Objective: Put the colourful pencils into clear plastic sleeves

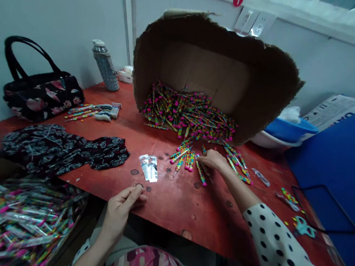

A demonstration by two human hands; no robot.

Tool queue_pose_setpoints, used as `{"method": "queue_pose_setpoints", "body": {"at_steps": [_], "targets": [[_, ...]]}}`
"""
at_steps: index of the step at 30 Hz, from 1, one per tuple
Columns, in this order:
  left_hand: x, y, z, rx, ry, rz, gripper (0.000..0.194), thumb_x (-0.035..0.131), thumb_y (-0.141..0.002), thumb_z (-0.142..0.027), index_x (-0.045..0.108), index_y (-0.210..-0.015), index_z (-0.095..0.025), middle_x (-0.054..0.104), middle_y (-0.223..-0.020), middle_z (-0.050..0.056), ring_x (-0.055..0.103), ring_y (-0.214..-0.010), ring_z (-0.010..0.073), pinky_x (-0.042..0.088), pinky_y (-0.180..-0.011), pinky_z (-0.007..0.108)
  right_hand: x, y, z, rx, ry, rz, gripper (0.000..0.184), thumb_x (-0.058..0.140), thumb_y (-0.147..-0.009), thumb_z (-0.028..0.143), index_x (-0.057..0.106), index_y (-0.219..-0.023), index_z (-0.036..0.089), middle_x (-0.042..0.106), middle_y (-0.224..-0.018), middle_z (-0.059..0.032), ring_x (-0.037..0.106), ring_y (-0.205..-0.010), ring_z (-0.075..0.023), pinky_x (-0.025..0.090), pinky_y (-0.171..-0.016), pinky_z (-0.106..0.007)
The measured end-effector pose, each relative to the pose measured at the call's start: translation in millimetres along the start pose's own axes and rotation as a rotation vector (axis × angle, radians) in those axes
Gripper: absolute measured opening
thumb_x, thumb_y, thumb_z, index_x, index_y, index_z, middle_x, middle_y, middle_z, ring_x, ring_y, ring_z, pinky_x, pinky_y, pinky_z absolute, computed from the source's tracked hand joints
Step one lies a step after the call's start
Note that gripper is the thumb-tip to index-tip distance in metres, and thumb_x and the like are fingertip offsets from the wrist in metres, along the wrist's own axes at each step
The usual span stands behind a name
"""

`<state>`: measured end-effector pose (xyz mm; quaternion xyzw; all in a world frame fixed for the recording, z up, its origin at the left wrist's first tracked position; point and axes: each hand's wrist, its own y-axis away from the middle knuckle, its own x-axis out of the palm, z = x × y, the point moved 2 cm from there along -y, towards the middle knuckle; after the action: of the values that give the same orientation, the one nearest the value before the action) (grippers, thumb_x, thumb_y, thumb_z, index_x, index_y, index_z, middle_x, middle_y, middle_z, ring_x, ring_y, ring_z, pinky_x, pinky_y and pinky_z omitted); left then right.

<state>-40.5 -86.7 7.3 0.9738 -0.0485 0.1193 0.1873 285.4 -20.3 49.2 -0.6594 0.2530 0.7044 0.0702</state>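
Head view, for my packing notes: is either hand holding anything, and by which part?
The left hand pinches its fingertips together, but anything between them is too small to tell. The right hand touches pink-tipped striped sticks; a grip cannot be told.

Left hand (121,209) raised — right hand (213,160) outstretched, palm down.

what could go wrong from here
The loose pens lie right around the right hand, so a careless sweep could scatter them, maybe off the red table. The thin plastic sleeves near the left hand could slide away or get mixed with the bagged pens at lower left.
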Motion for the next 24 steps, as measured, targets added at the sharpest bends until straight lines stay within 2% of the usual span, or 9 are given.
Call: {"method": "queue_pose_setpoints", "body": {"at_steps": [4,9,11,14,16,19,24], "targets": [[-3.1,-1.1,2.0,0.027,-0.068,0.025,0.033,0.065,-0.068,-0.042,0.067,-0.082,-0.013,0.068,-0.068,0.004,0.064,-0.066,0.0157,0.052,-0.066,0.026,6.7,17.1,0.2,-0.045,-0.002,-0.053,0.035,0.049,-0.076,0.047,0.066,-0.076,0.017,0.068,-0.077,-0.0104,0.064,-0.072,-0.0242,0.040,-0.056,-0.027],[-7.6,-1.8,5.4,0.033,-0.128,0.036,0.034,0.063,-0.070,-0.043,0.067,-0.085,-0.013,0.069,-0.070,0.005,0.064,-0.068,0.0163,0.052,-0.069,0.026,3.5,36.2,-10.3,-0.179,0.007,-0.230,0.028,0.038,-0.086,0.039,0.057,-0.092,0.019,0.064,-0.093,-0.0090,0.060,-0.083,-0.0228,0.039,-0.065,-0.029],[-8.6,-1.8,6.1,0.042,-0.156,0.039,0.034,0.063,-0.070,-0.043,0.067,-0.084,-0.013,0.069,-0.071,0.005,0.064,-0.068,0.0165,0.052,-0.070,0.026,1.3,35.4,-22.4,-0.243,-0.003,-0.290,0.024,0.038,-0.087,0.036,0.055,-0.093,0.019,0.062,-0.095,-0.0081,0.059,-0.085,-0.0206,0.038,-0.068,-0.028],[-9.3,-1.9,6.2,0.064,-0.230,0.042,0.033,0.061,-0.071,-0.044,0.067,-0.083,-0.013,0.070,-0.072,0.005,0.064,-0.069,0.0170,0.052,-0.070,0.026,3.5,27.6,-39.2,-0.427,-0.025,-0.361,0.021,0.038,-0.088,0.034,0.052,-0.091,0.019,0.061,-0.090,-0.0075,0.057,-0.081,-0.0187,0.038,-0.068,-0.027],[-9.4,-1.9,5.7,0.075,-0.276,0.045,0.034,0.060,-0.071,-0.045,0.067,-0.084,-0.014,0.070,-0.073,0.006,0.064,-0.069,0.0175,0.052,-0.070,0.026,9.1,22.3,-45.8,-0.533,-0.018,-0.357,0.017,0.039,-0.088,0.031,0.051,-0.088,0.018,0.060,-0.082,-0.0063,0.056,-0.075,-0.0180,0.038,-0.066,-0.027],[-9.4,-1.7,4.7,0.074,-0.304,0.040,0.035,0.059,-0.071,-0.046,0.067,-0.085,-0.014,0.071,-0.073,0.006,0.065,-0.070,0.0182,0.052,-0.070,0.026,16.2,18.1,-50.1,-0.570,-0.001,-0.333,0.015,0.038,-0.088,0.024,0.051,-0.086,0.018,0.059,-0.077,-0.0050,0.055,-0.072,-0.0178,0.038,-0.066,-0.027],[-7.9,-1.0,1.9,0.076,-0.308,0.027,0.036,0.060,-0.070,-0.047,0.067,-0.082,-0.014,0.071,-0.071,0.005,0.065,-0.069,0.0180,0.052,-0.069,0.025,4.6,9.1,-57.0,-0.608,0.019,-0.378,0.029,0.033,-0.090,0.025,0.043,-0.117,0.017,0.056,-0.104,-0.0107,0.054,-0.090,-0.0196,0.040,-0.071,-0.029]]}}
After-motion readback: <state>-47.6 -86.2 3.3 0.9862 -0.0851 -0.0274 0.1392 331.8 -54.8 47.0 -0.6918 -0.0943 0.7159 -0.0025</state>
